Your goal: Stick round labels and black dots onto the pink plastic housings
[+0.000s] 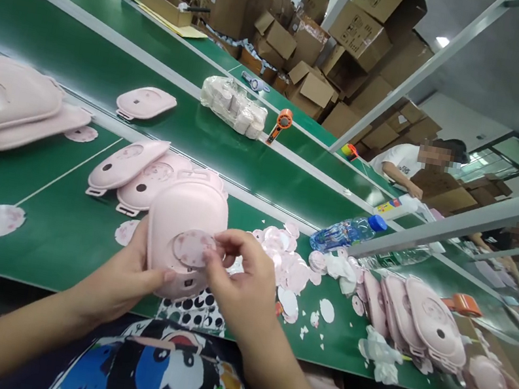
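head view: pink cover [187,209] at centre of frame. left hand [133,271] grip clasping the cover's lower left edge; right hand [245,278] grip pinching a round sticker [191,246] over the cover's circular recess. loose stickers [295,273] lie on the green counter [56,247], right of centre.

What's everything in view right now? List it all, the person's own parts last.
held cover: one, pink, in left hand
patterned disc: one, pale pink, over the cover's round recess
other covers: several, pink, left and right
loose discs: many, pink and white, right of hands
dot sheet: one, black dots, below held cover
bottles: two, blue-capped and greenish, right
wrapped bundle: one, whitish, far side
orange devices: at least two, far rail and right
boxes: many, brown, background
worktable: green, throughout
other people: several, right
left hand: one, gripping cover
right hand: one, at disc's edge
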`<action>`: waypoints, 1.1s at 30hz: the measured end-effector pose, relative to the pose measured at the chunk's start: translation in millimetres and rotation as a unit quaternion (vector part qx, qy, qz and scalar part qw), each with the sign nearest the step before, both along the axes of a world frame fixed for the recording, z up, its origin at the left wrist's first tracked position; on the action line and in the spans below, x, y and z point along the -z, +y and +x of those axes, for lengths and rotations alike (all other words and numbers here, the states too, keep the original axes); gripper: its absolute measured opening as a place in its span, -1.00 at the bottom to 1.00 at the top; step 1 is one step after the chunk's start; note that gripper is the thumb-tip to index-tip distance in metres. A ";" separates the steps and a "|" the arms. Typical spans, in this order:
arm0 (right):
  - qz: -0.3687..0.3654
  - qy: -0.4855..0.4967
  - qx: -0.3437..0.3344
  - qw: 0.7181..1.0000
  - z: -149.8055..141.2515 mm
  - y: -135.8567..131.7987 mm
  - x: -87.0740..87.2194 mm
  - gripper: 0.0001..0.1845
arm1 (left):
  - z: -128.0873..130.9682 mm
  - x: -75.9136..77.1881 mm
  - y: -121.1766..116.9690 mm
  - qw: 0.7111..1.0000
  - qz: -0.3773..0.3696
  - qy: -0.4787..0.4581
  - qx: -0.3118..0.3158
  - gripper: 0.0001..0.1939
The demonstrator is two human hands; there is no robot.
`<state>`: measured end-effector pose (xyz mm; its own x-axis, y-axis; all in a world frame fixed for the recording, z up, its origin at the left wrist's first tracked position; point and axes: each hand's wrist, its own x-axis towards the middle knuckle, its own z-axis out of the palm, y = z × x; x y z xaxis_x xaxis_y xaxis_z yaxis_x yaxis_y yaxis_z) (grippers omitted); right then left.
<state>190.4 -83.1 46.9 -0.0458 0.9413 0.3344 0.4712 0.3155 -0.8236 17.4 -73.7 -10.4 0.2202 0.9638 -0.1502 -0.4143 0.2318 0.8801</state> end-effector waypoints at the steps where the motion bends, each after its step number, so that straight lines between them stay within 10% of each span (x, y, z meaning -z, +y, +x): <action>1: 0.018 -0.033 0.002 0.999 -5.9 -0.7 1.1 -0.87 | 1.4 -1.3 -1.3 1.000 -0.001 0.001 0.000 0.01; 19: 0.122 -0.264 -0.077 0.954 -4.9 -4.3 15.9 -0.86 | 3.0 7.9 0.9 0.993 0.012 0.115 -0.014 -0.53; 26: 0.037 -0.016 -0.057 0.998 8.9 0.8 3.9 -0.86 | 6.7 3.5 -0.1 0.996 -0.057 0.060 -0.022 -0.44; 31: -0.187 -0.302 -0.104 0.929 53.0 -12.0 -9.7 -0.94 | 6.9 0.6 3.3 0.996 -0.082 0.020 -0.040 -0.25; 33: -0.250 -0.331 -0.102 0.904 64.2 -16.2 -10.4 -0.69 | 6.9 -0.4 3.0 0.996 -0.080 0.015 -0.038 -0.19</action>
<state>254.6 -99.2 57.2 -0.2693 0.9168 -0.2950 0.8873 0.1171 -0.4460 24.3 -70.7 -10.0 0.1406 0.9407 -0.3087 -0.4092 0.3391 0.8471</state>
